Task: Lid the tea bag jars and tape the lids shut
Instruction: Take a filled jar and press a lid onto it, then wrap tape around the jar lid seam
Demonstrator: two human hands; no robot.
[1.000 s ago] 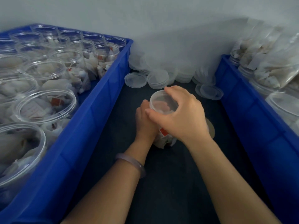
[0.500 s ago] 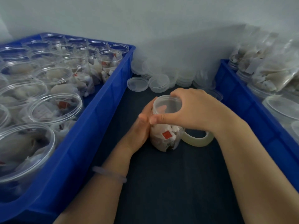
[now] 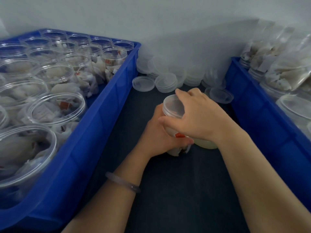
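Since the earlier frame the right hand point(image 3: 200, 118) has turned further round the lid point(image 3: 174, 106), and the left hand point(image 3: 156, 140) has closed lower on the tea bag jar point(image 3: 170, 130). That jar stands at the centre of the frame on the dark worktop point(image 3: 176, 190), and looks slightly tilted. The left hand's fingers are wrapped round its body, while the right hand's thumb and fingers pinch the lid's rim. If the lid is turned while crooked, it may seat unevenly and be taped shut that way. A loose left grip would let the jar spin. Just beside it, the tape roll point(image 3: 205, 144) lies half hidden under the right wrist, which could knock it. Spare lids point(image 3: 143, 83) lie above, blue crates point(image 3: 104, 105) either side.
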